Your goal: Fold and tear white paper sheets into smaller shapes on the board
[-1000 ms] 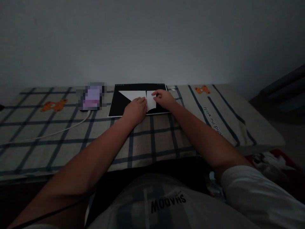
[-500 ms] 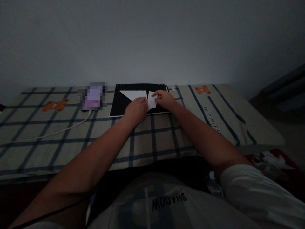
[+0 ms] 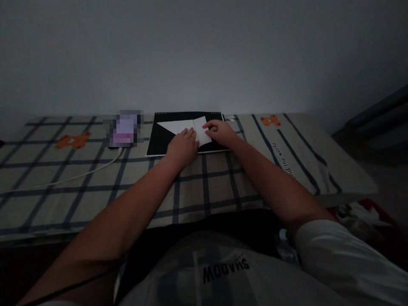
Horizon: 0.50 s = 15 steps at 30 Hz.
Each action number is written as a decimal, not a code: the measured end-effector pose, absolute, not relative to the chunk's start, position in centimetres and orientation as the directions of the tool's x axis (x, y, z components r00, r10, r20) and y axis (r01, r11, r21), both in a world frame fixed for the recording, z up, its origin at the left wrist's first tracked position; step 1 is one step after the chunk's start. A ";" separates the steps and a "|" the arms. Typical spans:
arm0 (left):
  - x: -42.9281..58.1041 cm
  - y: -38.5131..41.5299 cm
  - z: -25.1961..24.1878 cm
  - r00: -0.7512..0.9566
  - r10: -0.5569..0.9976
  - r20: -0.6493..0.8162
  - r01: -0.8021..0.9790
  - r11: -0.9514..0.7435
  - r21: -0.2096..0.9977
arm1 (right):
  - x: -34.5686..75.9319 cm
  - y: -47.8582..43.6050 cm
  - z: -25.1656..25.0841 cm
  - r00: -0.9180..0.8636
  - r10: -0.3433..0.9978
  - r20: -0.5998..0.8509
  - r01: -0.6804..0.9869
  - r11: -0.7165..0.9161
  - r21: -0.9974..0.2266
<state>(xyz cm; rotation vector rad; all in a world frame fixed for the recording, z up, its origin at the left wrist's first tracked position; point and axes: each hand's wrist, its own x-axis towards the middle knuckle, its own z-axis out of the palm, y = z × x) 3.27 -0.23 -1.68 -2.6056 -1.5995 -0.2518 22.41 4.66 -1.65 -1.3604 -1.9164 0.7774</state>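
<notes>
White folded paper (image 3: 180, 126) lies on a black spiral-hole board or calendar page (image 3: 157, 138), its left part tapering to a point. Over the lower part of this triangle my left hand (image 3: 183, 146) rests flat, fingers together and stretched out. At the paper's right side, a white rectangular part (image 3: 200, 126) sits slightly tilted against the triangle. My right hand (image 3: 221, 132) pinches its right edge between thumb and index finger. Whether the two white parts are one sheet I cannot tell; my left fingers cover part of where they meet.
A phone (image 3: 125, 129), blurred out, lies left of the board with a white cable (image 3: 95, 170) plugged in. A checked cloth (image 3: 219, 182) covers the table, which stands against a grey wall (image 3: 204, 55). Small white items (image 3: 231, 118) lie just right of the board.
The right white part has turned and shifted, its top edge now higher, and the dark gap between it and the triangle has closed. The triangle has slid slightly left.
</notes>
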 end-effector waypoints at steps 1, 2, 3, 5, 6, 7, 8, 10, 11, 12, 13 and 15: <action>3.2 -0.2 -1.7 0.441 0.881 0.173 0.892 -0.452 0.027 | 22.4 4.7 -1.7 -0.252 0.951 0.177 0.573 0.294 -0.765; 3.1 -0.1 -1.7 0.441 0.881 0.169 0.891 -0.452 0.032 | 22.4 4.7 -1.7 -0.254 0.949 0.187 0.580 0.304 -0.756; 3.1 -0.1 -1.6 0.442 0.881 0.167 0.891 -0.453 0.035 | 22.4 4.7 -1.7 -0.255 0.947 0.195 0.588 0.312 -0.747; 3.1 -0.1 -1.5 0.444 0.881 0.167 0.890 -0.455 0.037 | 22.4 4.7 -1.8 -0.251 0.944 0.215 0.602 0.326 -0.729; 3.1 -0.2 -1.4 0.448 0.878 0.167 0.888 -0.459 0.034 | 22.4 4.7 -1.8 -0.249 0.943 0.221 0.607 0.329 -0.723; 3.1 -0.3 -1.3 0.454 0.875 0.166 0.885 -0.465 0.029 | 22.4 4.7 -1.8 -0.248 0.943 0.221 0.613 0.329 -0.718; 3.1 -0.4 -1.3 0.461 0.872 0.165 0.882 -0.471 0.024 | 22.4 4.7 -1.8 -0.250 0.944 0.215 0.619 0.327 -0.714; 3.2 -0.6 -1.2 0.469 0.868 0.163 0.878 -0.478 0.018 | 22.4 4.7 -1.8 -0.253 0.945 0.206 0.627 0.322 -0.709; 3.3 -0.6 -1.1 0.471 0.867 0.161 0.878 -0.479 0.015 | 22.3 4.7 -1.7 -0.250 0.947 0.202 0.629 0.318 -0.709; 3.3 -0.6 -1.1 0.473 0.867 0.159 0.877 -0.480 0.010 | 22.3 4.8 -1.7 -0.245 0.948 0.202 0.629 0.314 -0.711; 3.3 -0.6 -1.1 0.475 0.866 0.155 0.877 -0.481 0.004 | 22.3 4.8 -1.8 -0.240 0.949 0.203 0.628 0.312 -0.713; 3.4 -0.6 -1.1 0.481 0.865 0.141 0.874 -0.485 -0.008 | 22.3 4.9 -1.8 -0.240 0.949 0.205 0.626 0.312 -0.714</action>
